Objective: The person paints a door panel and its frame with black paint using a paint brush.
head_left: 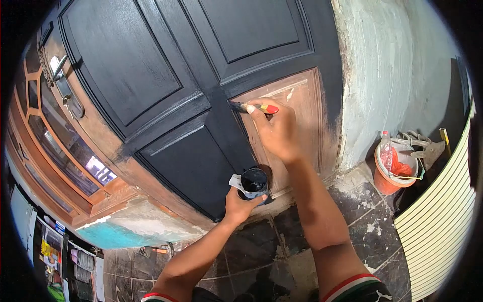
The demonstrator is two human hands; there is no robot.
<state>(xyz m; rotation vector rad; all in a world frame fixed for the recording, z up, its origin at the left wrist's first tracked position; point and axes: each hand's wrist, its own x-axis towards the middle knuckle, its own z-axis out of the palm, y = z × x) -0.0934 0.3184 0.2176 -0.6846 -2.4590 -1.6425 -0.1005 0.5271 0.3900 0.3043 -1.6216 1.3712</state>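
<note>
My right hand [277, 132] grips a paintbrush [264, 108] with a red-tipped handle. Its dark bristles touch the left edge of a bare brown wooden panel in the door. In my left hand [242, 205] is a small cup of black paint [254, 181], held low in front of the door, with a whitish scrap at its rim. Most of the door [196, 103] is coated black. The lower right panel [294, 146] shows brown wood, and black reaches onto the frame around it.
A door handle with keys [70, 95] is on the left edge, beside a glazed wooden frame [55, 136]. An orange bucket [386, 183] holding a plastic bottle stands at right, near a ribbed cream sheet [437, 226]. Tools [158, 249] lie on the dark tiled floor.
</note>
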